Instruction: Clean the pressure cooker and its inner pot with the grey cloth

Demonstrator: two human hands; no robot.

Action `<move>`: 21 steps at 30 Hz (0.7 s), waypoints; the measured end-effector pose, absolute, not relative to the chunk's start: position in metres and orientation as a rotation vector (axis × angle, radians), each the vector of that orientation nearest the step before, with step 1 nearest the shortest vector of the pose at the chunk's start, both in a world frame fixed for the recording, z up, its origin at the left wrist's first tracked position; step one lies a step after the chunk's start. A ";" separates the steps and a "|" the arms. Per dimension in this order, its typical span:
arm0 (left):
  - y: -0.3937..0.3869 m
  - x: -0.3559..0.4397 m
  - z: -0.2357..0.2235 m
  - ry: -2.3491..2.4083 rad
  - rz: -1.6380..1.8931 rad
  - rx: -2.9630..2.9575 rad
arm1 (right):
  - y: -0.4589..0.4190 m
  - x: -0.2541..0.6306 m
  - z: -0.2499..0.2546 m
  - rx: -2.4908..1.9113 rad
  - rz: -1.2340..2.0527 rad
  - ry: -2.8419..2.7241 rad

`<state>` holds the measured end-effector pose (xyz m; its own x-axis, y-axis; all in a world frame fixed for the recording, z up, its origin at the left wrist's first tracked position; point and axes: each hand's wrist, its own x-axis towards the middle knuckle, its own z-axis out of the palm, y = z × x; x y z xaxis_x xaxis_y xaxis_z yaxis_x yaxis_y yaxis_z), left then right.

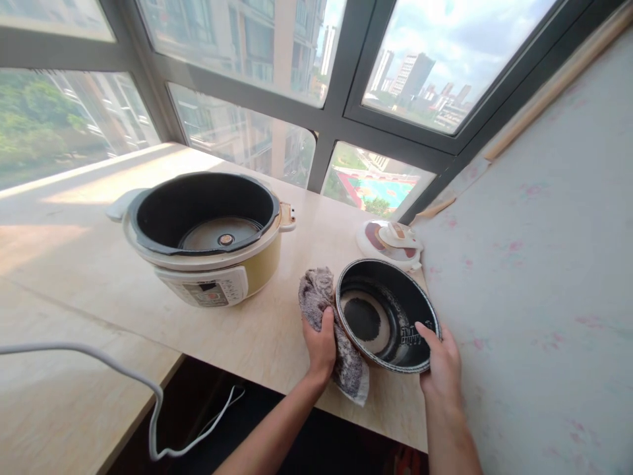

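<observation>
A dark inner pot [395, 293] with a pale patch on its bottom is tilted toward me at the counter's right end. My right hand [442, 369] grips its near rim, thumb inside. My left hand [320, 344] presses a grey cloth [316, 293] against the pot's left outer wall, fingers closed on the cloth. The cloth hangs down below the hand to the counter.
A yellow and white electric cooker body [208, 234] stands uncovered on the beige counter [277, 330] to the left. Its white lid [390, 243] lies behind the pot near the wall [544, 251]. A white cable [148, 389] loops off the counter's front edge. Windows run behind.
</observation>
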<state>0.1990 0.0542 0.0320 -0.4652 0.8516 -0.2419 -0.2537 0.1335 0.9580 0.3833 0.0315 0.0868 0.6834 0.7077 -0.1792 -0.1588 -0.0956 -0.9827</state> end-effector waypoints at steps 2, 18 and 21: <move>0.053 0.199 0.033 1.476 1.513 0.606 | 0.027 0.378 0.085 -1.489 0.721 -0.485; 0.138 0.178 0.023 1.228 1.416 0.909 | 0.091 0.447 0.093 -1.584 1.098 -0.766; 0.164 0.180 0.023 1.078 1.352 0.974 | 0.099 0.455 0.093 -1.573 1.198 -0.796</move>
<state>0.1802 0.1642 0.0232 -0.0643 0.9975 -0.0284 -0.2500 0.0115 0.9682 0.4547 0.0990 0.0928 0.3021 0.8984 -0.3189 -0.0538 -0.3179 -0.9466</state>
